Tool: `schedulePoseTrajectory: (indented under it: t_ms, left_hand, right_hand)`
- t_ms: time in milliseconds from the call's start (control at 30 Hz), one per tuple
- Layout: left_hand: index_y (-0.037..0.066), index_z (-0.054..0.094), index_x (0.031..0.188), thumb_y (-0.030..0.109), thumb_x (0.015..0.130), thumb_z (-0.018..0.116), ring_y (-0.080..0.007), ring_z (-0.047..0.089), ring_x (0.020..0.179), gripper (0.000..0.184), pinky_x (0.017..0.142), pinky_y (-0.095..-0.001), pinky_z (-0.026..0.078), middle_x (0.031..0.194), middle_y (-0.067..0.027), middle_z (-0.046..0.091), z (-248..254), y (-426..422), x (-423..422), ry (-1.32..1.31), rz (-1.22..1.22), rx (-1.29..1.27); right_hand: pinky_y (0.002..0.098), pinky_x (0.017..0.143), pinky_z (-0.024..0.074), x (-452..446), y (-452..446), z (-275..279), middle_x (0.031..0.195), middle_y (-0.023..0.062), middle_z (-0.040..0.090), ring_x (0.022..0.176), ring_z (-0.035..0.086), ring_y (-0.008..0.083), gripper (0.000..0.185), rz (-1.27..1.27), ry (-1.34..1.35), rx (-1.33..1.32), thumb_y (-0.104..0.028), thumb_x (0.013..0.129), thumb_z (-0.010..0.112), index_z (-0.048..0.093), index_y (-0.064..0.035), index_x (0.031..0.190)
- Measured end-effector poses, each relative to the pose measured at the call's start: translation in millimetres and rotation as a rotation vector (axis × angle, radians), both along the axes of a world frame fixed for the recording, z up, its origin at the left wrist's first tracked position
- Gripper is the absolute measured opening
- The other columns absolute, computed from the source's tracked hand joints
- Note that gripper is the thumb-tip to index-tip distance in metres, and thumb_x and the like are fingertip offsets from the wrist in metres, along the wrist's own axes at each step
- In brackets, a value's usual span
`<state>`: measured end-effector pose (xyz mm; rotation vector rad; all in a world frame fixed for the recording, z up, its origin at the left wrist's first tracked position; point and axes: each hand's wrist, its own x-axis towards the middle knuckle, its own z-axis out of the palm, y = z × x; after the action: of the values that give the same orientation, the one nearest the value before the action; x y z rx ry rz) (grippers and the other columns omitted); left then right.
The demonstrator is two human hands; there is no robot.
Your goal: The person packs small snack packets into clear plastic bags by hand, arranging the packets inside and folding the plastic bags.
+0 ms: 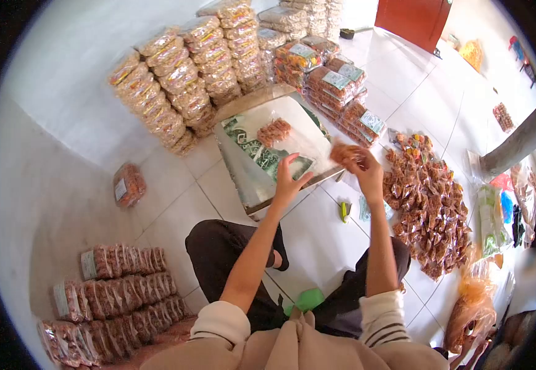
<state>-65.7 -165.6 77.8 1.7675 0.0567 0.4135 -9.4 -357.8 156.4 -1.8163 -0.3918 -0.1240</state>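
Observation:
My right hand (366,174) grips a small clear packet of reddish-brown snacks (345,153) just off the right edge of a low table (257,200). My left hand (290,182) is over the table's near side, its fingers spread and holding nothing. Farther back on the tabletop lies a small group of similar brown snack packets (273,132). Under them are a clear plastic sheet and a green patterned cover (252,150). To the right, a large heap of small snack packets (428,209) spreads over the floor.
Tall stacks of bagged pale snacks (175,74) line the wall. Bigger labelled packs (336,83) stand behind the table. Rows of packed bags (116,290) sit at lower left, and one labelled pack (129,185) lies alone. A yellow-green cutter (345,211) rests on the tiles.

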Motion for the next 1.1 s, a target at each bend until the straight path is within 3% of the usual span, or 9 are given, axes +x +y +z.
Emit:
schedulePoseTrajectory:
  t_ms: [33, 100, 167, 300, 433, 567, 833, 1000, 1100]
  left_hand:
    - [0.006, 0.034, 0.12, 0.028, 0.066, 0.073, -0.027, 0.035, 0.111, 0.071, 0.093, -0.0401, 0.028, 0.116, -0.0123, 0.04, -20.9, -6.5, 5.6, -0.056, 0.258, 0.365]
    - [0.008, 0.035, 0.119, 0.029, 0.061, 0.075, -0.0305, 0.032, 0.112, 0.073, 0.095, -0.0439, 0.023, 0.116, -0.0127, 0.038, -45.5, -35.4, 0.7, -0.145, 0.303, 0.442]
    - [0.009, 0.039, 0.112, 0.028, 0.057, 0.076, -0.0308, 0.032, 0.111, 0.068, 0.093, -0.0461, 0.023, 0.116, -0.011, 0.037, -59.0, -60.8, -5.4, -0.081, 0.281, 0.704]
    - [0.012, 0.043, 0.097, 0.023, 0.052, 0.075, -0.0278, 0.037, 0.101, 0.057, 0.087, -0.0458, 0.027, 0.102, -0.0069, 0.038, -84.7, -71.5, 15.8, 0.008, 0.292, 0.94]
    - [0.013, 0.045, 0.096, 0.02, 0.059, 0.07, -0.0255, 0.041, 0.094, 0.045, 0.081, -0.0414, 0.032, 0.095, -0.0064, 0.042, -82.0, -62.9, 27.6, -0.019, 0.262, 1.0]
    - [0.009, 0.054, 0.083, 0.018, 0.071, 0.064, -0.023, 0.047, 0.083, 0.019, 0.077, -0.0378, 0.035, 0.084, -0.0054, 0.051, -77.8, -61.3, 25.7, 0.01, 0.202, 0.731]
    - [0.007, 0.055, 0.076, 0.012, 0.073, 0.064, -0.0208, 0.05, 0.07, 0.011, 0.067, -0.0331, 0.037, 0.073, -0.005, 0.053, -73.1, -63.7, 25.4, -0.051, 0.29, 0.331]
    - [0.004, 0.056, 0.076, 0.01, 0.074, 0.064, -0.0172, 0.05, 0.071, 0.011, 0.065, -0.0284, 0.039, 0.076, -0.0045, 0.054, -54.4, -58.6, 12.3, -0.115, 0.331, 0.227]
    - [0.003, 0.054, 0.076, 0.006, 0.073, 0.064, -0.0205, 0.05, 0.069, 0.011, 0.065, -0.0306, 0.04, 0.073, -0.007, 0.053, -48.5, -51.4, -0.6, -0.146, 0.343, 0.199]
  right_hand:
    - [0.0251, 0.071, 0.0468, 4.6, -1.3, -24.2, 0.088, 0.0091, 0.062, 0.079, 0.059, 0.0122, 0.035, -0.006, 0.013, -0.001, -0.01, 0.072, 0.067, 0.055, 0.0009, 0.103]
    - [0.0259, 0.073, 0.046, 6.7, -5.7, -71.3, 0.092, 0.0109, 0.06, 0.083, 0.058, 0.0145, 0.035, -0.484, 0.046, 0.375, -0.012, 0.074, 0.066, 0.054, 0.0023, 0.104]
    - [0.0266, 0.075, 0.0458, -5.8, -8.5, -101.9, 0.094, 0.0109, 0.059, 0.084, 0.056, 0.0156, 0.038, -0.637, 0.173, 0.363, -0.013, 0.076, 0.064, 0.051, 0.0045, 0.107]
    - [0.0241, 0.07, 0.0479, -18.8, -7.4, -129.7, 0.097, 0.0099, 0.058, 0.083, 0.057, 0.0133, 0.034, -0.679, 0.27, 0.584, -0.009, 0.078, 0.062, 0.05, 0.0025, 0.108]
    - [0.0237, 0.069, 0.0482, -16.9, -6.3, -137.6, 0.097, 0.0093, 0.058, 0.083, 0.057, 0.0132, 0.034, -0.66, 0.303, 0.615, -0.009, 0.079, 0.062, 0.05, 0.0026, 0.108]
    - [0.0238, 0.071, 0.0472, -23.0, -0.2, -149.9, 0.096, 0.0088, 0.058, 0.084, 0.056, 0.0128, 0.034, -0.6, 0.337, 0.641, -0.009, 0.079, 0.062, 0.05, 0.0014, 0.108]
    - [0.0223, 0.073, 0.0451, -47.9, 33.3, -145.8, 0.095, 0.0062, 0.059, 0.084, 0.056, 0.0117, 0.035, -0.552, 0.517, 0.666, -0.013, 0.077, 0.064, 0.054, -0.0004, 0.108]
    - [0.0243, 0.068, 0.0466, -56.7, 46.5, -136.7, 0.091, 0.0096, 0.06, 0.077, 0.058, 0.0126, 0.038, -0.363, 0.471, 0.383, -0.009, 0.075, 0.065, 0.053, 0.0021, 0.109]
    - [0.0262, 0.065, 0.0466, -57.1, 56.3, -130.9, 0.082, 0.0104, 0.063, 0.074, 0.058, 0.0123, 0.038, -0.359, 0.236, 0.222, -0.008, 0.075, 0.065, 0.053, 0.0035, 0.109]
